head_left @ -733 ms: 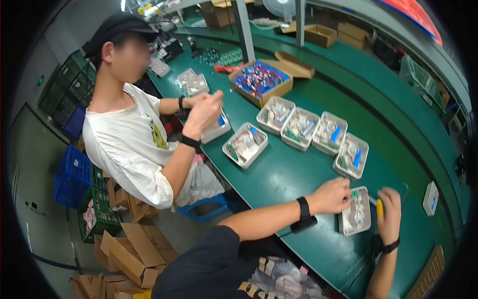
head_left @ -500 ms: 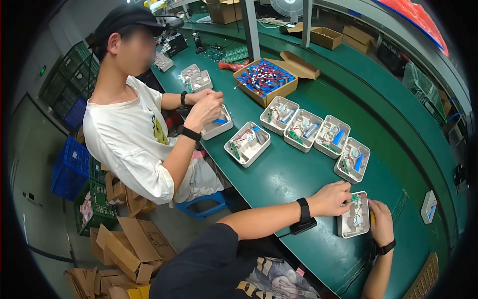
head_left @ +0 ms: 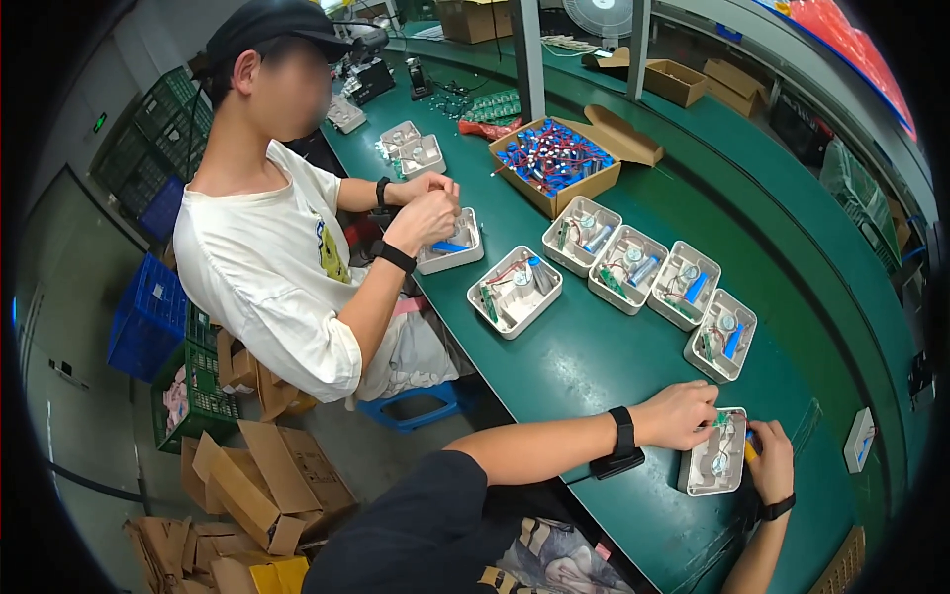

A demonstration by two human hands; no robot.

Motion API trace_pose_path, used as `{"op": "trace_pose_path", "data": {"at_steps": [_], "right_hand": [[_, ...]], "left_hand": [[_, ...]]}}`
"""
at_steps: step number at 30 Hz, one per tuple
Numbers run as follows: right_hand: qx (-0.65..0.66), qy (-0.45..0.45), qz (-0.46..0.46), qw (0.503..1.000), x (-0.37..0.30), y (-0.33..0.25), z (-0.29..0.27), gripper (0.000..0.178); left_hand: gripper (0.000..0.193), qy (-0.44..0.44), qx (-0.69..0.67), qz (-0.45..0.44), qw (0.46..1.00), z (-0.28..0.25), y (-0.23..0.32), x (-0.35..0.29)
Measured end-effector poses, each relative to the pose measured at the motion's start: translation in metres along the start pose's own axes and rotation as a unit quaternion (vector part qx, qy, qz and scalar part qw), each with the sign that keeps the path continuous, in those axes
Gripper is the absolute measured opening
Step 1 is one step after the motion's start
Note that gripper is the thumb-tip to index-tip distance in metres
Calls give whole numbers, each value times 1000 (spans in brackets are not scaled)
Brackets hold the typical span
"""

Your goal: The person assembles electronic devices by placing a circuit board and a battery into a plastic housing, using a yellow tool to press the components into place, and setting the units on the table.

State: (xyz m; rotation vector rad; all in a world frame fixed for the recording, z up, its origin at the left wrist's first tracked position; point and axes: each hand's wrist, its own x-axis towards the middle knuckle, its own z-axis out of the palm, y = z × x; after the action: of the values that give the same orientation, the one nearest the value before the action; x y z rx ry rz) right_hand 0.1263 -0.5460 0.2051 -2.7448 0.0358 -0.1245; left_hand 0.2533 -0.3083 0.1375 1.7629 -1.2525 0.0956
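My left hand reaches over the far left corner of a white plastic casing, its fingers pinched on a small green circuit board. Inside that casing sits a round silver part with thin wires. My right hand is beside the casing's right wall, fingers curled round a yellow handle; the rest of that tool is hidden. Just beyond stands another casing with a blue cylindrical battery, a round part and a green board.
Several similar casings stand along the green bench. A cardboard box of blue wired batteries lies farther back. At the left, a co-worker handles another casing. One more casing rests far right.
The whole view has shifted, so the bench things sit lower and farther right. My right fingers have drawn back slightly from the casing's far right corner. My left hand stays at the circuit board.
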Motion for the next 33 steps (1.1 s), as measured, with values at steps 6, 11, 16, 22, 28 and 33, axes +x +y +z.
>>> {"op": "trace_pose_path", "data": {"at_steps": [6, 11, 16, 22, 28, 33], "right_hand": [[87, -62, 24, 994, 5, -3, -11, 23], [152, -104, 78, 980, 8, 14, -9, 20], [242, -103, 108, 959, 4, 41, -6, 18], [296, -96, 100, 945, -7, 27, -36, 17], [351, -172, 35, 920, 17, 2, -24, 31], [197, -97, 31, 975, -2, -21, -35, 28]], "left_hand": [[18, -13, -7, -2, 1000, -3, 0, 2], [20, -13, -6, -10, 1000, -4, -2, 1], [19, -10, -15, -15, 1000, -2, 3, -5], [17, -3, -21, 27, 999, 13, -3, 8], [10, -12, 4, -1, 1000, -27, -3, 2], [11, -32, -11, -14, 999, -13, 7, 12]]}}
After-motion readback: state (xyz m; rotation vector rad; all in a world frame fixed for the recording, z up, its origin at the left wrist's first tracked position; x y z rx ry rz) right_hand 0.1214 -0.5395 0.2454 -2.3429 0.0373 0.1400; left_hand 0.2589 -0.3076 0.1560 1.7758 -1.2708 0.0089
